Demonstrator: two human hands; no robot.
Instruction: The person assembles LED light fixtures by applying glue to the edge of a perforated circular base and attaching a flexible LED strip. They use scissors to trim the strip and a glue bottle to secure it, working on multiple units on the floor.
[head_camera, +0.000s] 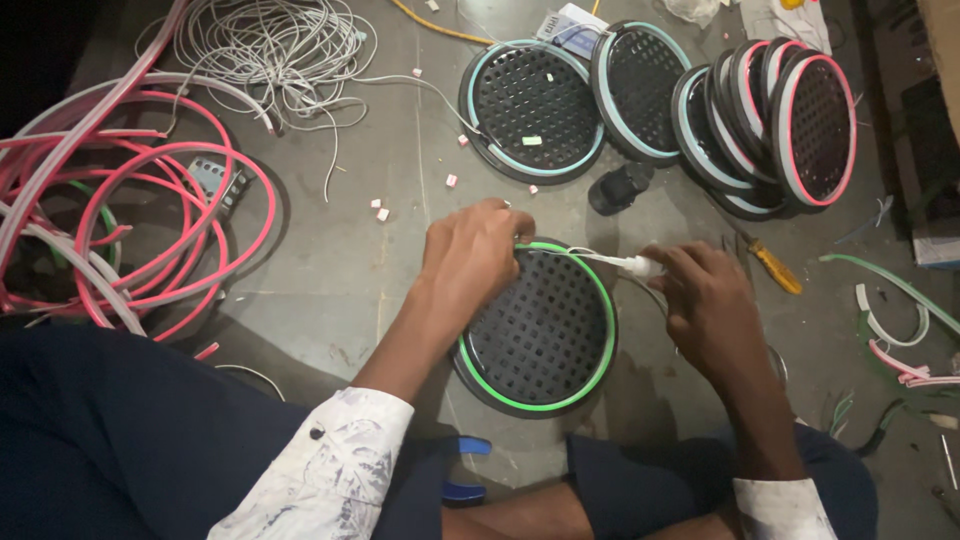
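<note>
Floor (340, 250): left hand (470, 255) steadies green-rimmed disc (545, 330), right hand (700, 300) pinching connector (640, 266).

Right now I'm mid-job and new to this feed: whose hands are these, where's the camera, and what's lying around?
There is one view, from a camera on the person's head looking down at their bare hands over a grey floor. The left hand presses on the rim of a round black grille disc with a green strip. The right hand pinches a white connector on a thin wire at the disc's top edge. More discs lean in a row behind, pink tubing coils lie at the left, and a yellow-handled screwdriver lies at the right.
</note>
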